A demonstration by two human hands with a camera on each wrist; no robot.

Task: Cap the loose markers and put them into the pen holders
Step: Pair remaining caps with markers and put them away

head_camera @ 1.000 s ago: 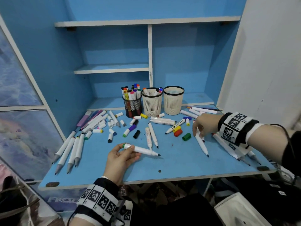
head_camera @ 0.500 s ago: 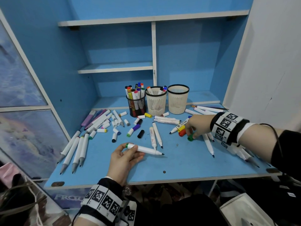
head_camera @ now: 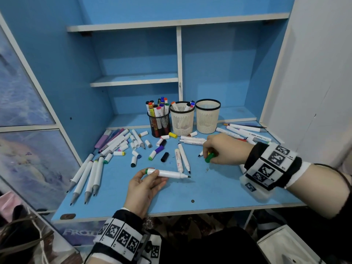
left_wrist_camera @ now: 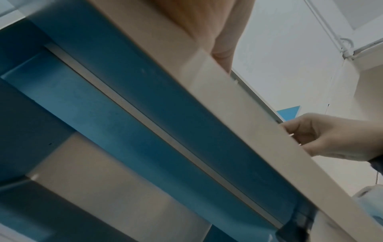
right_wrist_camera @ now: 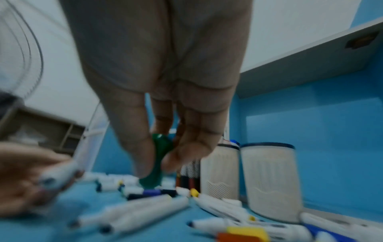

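Head: L hand (head_camera: 142,187) pinches uncapped white marker (head_camera: 167,173) by its green end, lying level just over the desk (head_camera: 219,189); R hand (head_camera: 224,149) pinches green cap (head_camera: 209,157) near cream holders (head_camera: 207,116). L wrist: mostly desk edge, grip not visible. R wrist: blurry, fingertips (right_wrist_camera: 145,157) prob. clamp cap (right_wrist_camera: 159,157).

Blue bench (head_camera: 219,189) inside blue shelf unit (head_camera: 133,79) with white edges. White wall (head_camera: 320,73) at 3 o'clock. Painted panels (head_camera: 24,103) at 9 o'clock.
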